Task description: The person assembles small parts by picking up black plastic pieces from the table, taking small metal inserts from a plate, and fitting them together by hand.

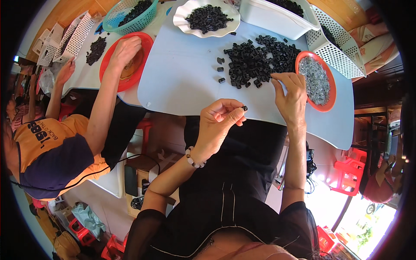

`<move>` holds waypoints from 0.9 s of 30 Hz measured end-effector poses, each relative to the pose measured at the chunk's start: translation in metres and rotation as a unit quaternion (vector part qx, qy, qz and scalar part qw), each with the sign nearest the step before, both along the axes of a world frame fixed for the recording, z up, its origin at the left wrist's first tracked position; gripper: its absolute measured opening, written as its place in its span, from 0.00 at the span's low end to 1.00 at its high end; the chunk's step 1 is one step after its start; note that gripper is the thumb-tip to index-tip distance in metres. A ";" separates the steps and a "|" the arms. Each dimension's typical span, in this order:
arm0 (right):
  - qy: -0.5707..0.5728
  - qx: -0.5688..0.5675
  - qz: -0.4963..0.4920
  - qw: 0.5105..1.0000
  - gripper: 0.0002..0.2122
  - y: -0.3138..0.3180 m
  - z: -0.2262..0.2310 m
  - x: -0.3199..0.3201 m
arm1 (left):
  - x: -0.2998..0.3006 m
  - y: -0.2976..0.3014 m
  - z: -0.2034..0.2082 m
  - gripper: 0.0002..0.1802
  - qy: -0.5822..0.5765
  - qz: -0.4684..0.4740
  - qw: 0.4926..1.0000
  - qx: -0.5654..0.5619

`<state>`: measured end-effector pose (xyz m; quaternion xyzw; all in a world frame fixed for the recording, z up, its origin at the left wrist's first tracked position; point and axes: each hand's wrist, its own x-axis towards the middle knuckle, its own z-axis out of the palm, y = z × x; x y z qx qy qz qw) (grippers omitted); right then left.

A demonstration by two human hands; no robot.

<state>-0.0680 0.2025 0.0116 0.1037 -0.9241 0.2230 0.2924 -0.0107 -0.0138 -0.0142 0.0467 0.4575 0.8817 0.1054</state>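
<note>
My left hand, with a beaded bracelet on its wrist, is held over the table's front edge. Its thumb and fingertips pinch a small black plastic part. My right hand is at the right edge of a pile of similar black parts. Its thumb and forefinger are closed together; what lies between them, if anything, is too small to make out. Just right of this hand sits an orange oval bowl filled with small clear pieces.
A scalloped white dish of black pieces, a white bin and a perforated white basket line the pale table's far side. At the left, a co-worker's hand is over a red bowl, near a teal basket.
</note>
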 end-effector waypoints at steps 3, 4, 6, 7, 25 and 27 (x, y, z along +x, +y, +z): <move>-0.011 0.016 0.009 1.000 0.06 0.000 -0.008 -0.007 | -0.001 0.001 -0.001 0.08 -0.006 -0.002 1.000 0.000; -0.012 0.016 0.009 1.000 0.06 0.000 -0.007 -0.007 | -0.001 0.001 -0.001 0.08 -0.004 -0.003 1.000 -0.008; -0.031 0.021 0.008 0.999 0.05 0.000 -0.004 -0.002 | -0.001 0.000 -0.001 0.08 -0.003 -0.002 1.000 -0.016; -0.032 0.021 0.009 0.999 0.05 0.000 -0.003 0.000 | -0.001 0.000 -0.001 0.07 -0.005 -0.003 1.000 -0.014; -0.071 0.000 0.029 0.997 0.06 0.007 -0.003 0.004 | -0.001 0.004 0.001 0.08 -0.009 0.000 1.000 -0.024; -0.074 0.022 0.044 0.996 0.06 0.011 -0.003 0.002 | -0.001 0.004 0.001 0.08 -0.011 0.000 1.000 -0.023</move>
